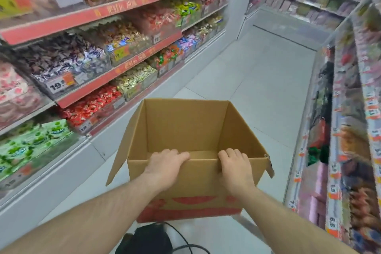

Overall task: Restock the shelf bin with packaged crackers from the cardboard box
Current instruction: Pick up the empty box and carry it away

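1. Cardboard box (185, 130) sits centre frame, top open, flaps folded outward at left and right. What can be seen of the inside shows bare brown walls and a strip of floor; no packets visible in it. The near wall hides the rest of the bottom.
2. Left hand (165, 166) grips the near top edge of the box: fingers curled over the rim into the inside, palm against the outer wall.
3. Right hand (235, 168) grips the same near edge to the right of the left hand, fingers hooked over the rim, thumb on the outer face. The two hands are apart, a stretch of bare rim between them.
4. Red printing runs along the lower part of the box's near face.
5. Whether the box is lifted or resting on something cannot be told; a metal bar (249, 225) shows just below its lower right corner.
6. Shelf bins (86, 64) stand to the left of the box, in tiers behind red shelf edging, filled with wrapped sweets and snacks; price tags on their fronts. Which bin takes the crackers cannot be told.
7. A second shelving unit (350, 130) runs along the right, blurred.
8. Pale tiled floor (257, 80) stretches ahead between the two units.
9. Dark object with a black cable (181, 237) lies below the box at the bottom edge.
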A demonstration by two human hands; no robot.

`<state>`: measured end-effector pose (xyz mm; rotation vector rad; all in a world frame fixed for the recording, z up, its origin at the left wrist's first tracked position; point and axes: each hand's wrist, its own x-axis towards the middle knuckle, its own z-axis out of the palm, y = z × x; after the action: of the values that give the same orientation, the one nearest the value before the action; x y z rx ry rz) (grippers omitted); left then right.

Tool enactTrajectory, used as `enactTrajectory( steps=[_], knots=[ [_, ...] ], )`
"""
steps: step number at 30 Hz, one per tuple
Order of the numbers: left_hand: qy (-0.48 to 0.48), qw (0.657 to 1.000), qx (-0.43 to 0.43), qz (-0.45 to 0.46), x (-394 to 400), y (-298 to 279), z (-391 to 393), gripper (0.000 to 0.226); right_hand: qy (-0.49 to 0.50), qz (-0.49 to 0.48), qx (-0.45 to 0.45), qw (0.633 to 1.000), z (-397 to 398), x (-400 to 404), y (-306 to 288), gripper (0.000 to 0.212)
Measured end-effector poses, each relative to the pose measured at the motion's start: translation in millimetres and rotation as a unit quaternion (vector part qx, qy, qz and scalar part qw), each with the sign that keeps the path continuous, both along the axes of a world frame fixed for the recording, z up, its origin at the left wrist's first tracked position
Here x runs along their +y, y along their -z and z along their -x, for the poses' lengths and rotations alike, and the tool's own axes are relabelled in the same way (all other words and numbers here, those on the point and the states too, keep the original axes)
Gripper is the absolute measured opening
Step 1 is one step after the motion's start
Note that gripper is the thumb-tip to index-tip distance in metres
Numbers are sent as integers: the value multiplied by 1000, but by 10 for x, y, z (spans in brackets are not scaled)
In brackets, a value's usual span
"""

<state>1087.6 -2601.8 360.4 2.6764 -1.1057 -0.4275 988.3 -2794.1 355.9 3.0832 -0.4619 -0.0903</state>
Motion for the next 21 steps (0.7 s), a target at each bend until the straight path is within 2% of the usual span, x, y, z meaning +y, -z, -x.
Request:
enactTrajectory(
  steps=[6, 10, 14, 19, 21],
  knots=[
    [-62, 998, 11, -6, -429, 305, -905, 49, -56, 16, 30, 998, -1181, -509, 253, 35],
    [-98, 995, 34, 9, -696, 437, -1418, 47, -103, 32, 110, 988, -1863, -808, 308, 49],
    [-131, 990, 51, 11, -924, 450, -1910, 46, -145, 37, 136, 979, -2508, -1081, 260, 59],
    [-189, 980, 54, -1, -1261, 549, -2390, 49, -199, 16, 109, 974, -3218, -1446, 367, 32],
    [-220, 974, 61, -6, -1429, 652, -2581, 51, -224, 11, 108, 968, -3542, -1635, 478, 30]
  ],
)
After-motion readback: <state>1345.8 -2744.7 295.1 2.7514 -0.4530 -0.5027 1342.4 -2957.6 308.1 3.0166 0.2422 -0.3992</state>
